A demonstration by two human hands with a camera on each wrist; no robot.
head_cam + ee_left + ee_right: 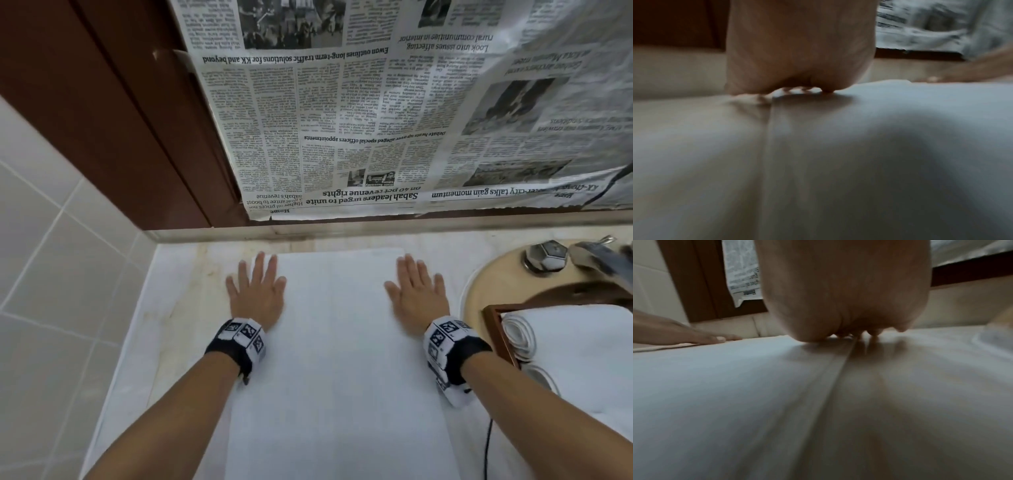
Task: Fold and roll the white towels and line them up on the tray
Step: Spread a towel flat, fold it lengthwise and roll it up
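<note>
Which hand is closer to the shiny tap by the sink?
The right hand. It lies flat on the right side of the white towel, with the tap just beyond it to the right. The left hand presses the towel's left edge, farther away.

A bathroom: tiled wall point(41, 240), marble vanity counter point(178, 308), inset basin point(486, 298) with chrome tap point(548, 257).
</note>
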